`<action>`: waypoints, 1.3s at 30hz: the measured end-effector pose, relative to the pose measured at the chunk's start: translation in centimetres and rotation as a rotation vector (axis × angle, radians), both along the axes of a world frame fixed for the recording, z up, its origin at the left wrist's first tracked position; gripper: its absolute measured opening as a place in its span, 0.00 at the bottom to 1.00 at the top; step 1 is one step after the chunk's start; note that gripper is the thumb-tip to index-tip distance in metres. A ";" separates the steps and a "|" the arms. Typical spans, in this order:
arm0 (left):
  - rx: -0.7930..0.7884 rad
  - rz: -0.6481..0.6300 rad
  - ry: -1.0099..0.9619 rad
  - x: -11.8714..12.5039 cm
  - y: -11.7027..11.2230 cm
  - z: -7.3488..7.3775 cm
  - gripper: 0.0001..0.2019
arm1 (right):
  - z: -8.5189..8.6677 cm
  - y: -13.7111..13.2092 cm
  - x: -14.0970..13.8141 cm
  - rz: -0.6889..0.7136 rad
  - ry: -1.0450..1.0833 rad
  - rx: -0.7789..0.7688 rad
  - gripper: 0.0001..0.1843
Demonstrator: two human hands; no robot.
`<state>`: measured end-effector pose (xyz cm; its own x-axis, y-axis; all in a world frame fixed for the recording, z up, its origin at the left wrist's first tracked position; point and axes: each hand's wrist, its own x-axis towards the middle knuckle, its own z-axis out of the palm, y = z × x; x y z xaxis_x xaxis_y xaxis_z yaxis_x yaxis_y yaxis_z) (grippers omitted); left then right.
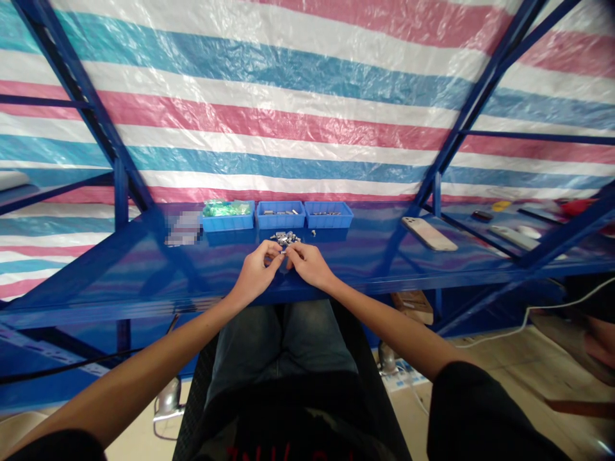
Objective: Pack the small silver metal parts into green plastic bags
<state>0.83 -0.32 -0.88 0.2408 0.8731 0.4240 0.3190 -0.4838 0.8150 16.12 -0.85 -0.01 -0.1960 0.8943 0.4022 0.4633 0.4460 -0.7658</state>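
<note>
My left hand [260, 266] and my right hand [307, 261] meet just above the front of the blue table. Their fingertips pinch a small silvery metal piece [283, 252] between them; its exact kind is too small to make out. Right behind the fingers lies a loose pile of small metal parts [287, 237], partly hidden by my hands. One more small metal part [314, 233] lies apart, to the right of the pile.
Along the back stand three blue bins: one with green plastic bags [228, 222], a middle bin [280, 221] and a right bin [329, 221], both with metal pieces. A phone [429, 234] lies to the right. Blue frame posts [435, 179] rise at both sides.
</note>
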 end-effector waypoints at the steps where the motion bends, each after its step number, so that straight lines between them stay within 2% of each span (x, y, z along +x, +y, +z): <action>1: -0.005 -0.001 -0.001 0.0 0.0 0.0 0.09 | -0.1 0.0 0.0 -0.005 -0.001 0.004 0.15; 5: -0.026 0.003 -0.046 -0.1 0.1 -0.2 0.10 | -0.5 0.0 -0.1 -0.011 0.084 0.034 0.07; 7: -0.036 0.000 -0.059 -0.1 0.2 -0.3 0.11 | -0.6 -0.1 -0.1 0.010 0.081 0.070 0.08; 11: -0.062 -0.011 -0.041 0.0 0.2 -0.2 0.11 | -0.3 -0.3 -0.1 0.021 0.037 0.100 0.04; 17: -0.036 -0.070 -0.099 0.0 0.3 -0.4 0.12 | 0.0 -0.2 0.0 -0.008 -0.053 0.053 0.15; 20: -0.041 -0.083 -0.087 0.0 0.4 -0.4 0.09 | -0.2 0.0 0.1 0.001 -0.055 0.038 0.17; 22: -0.056 -0.071 -0.091 -0.1 0.4 -0.4 0.10 | -0.4 0.1 0.1 0.005 -0.023 0.044 0.15; 25: -0.066 -0.036 -0.086 -0.2 0.4 -0.4 0.10 | -0.5 0.0 0.0 0.005 0.076 0.075 0.06; 30: -0.096 -0.036 -0.069 -0.2 0.3 -0.4 0.12 | -0.4 -0.2 -0.1 0.029 0.073 0.149 0.03; 39: -0.040 -0.074 -0.089 -0.1 0.3 -0.7 0.09 | -0.2 -0.2 -0.1 -0.025 0.010 0.071 0.09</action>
<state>0.74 0.03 -1.55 0.2680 0.8710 0.4118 0.2089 -0.4698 0.8577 16.02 -1.05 -0.20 -0.1691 0.8679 0.4670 0.4675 0.4878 -0.7372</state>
